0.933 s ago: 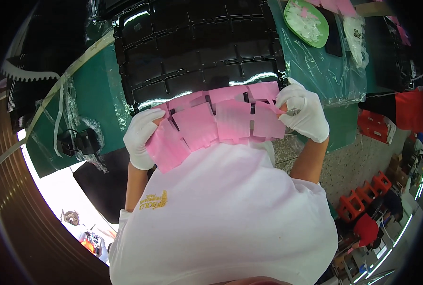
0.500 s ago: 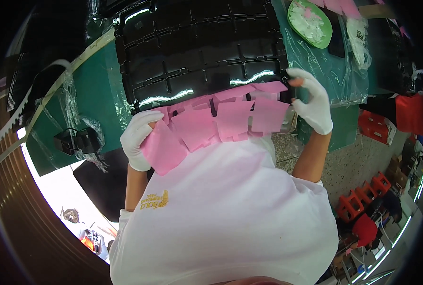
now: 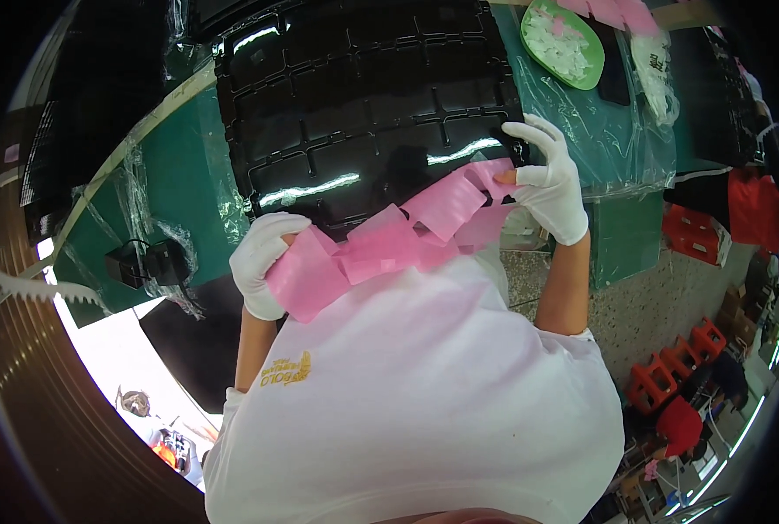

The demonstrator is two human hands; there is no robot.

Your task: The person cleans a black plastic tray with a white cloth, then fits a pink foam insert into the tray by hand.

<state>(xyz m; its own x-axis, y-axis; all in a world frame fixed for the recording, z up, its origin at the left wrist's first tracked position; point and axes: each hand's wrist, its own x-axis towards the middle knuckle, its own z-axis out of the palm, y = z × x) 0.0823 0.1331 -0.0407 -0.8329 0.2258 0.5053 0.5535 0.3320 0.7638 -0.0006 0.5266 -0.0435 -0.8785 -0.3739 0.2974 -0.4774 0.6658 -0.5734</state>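
A strip of joined pink sheets [image 3: 379,244] stretches between my two white-gloved hands, in front of my shirt. Its left end is pinched by my left hand [image 3: 263,264], thumb against fingers. At the other end my right hand [image 3: 548,185] grips the strip between thumb tip and index finger, with the other fingers raised. The sheets overlap unevenly, and the right part is lifted and folded over. Just beyond them lies a shiny black moulded plastic tray [image 3: 363,96] with ridged compartments; the strip covers part of its near edge.
A green dish [image 3: 595,54] of white and pink scraps sits at the far right, beside a dark flat object [image 3: 615,83]. Clear plastic film [image 3: 573,131] covers the green table there. Black adapter-like boxes [image 3: 149,262] lie at left. Red stools [image 3: 651,384] and people are at lower right.
My right hand has closed on the strip's right end and moved slightly left. That part of the strip has risen and folded over; the left hand has barely shifted.
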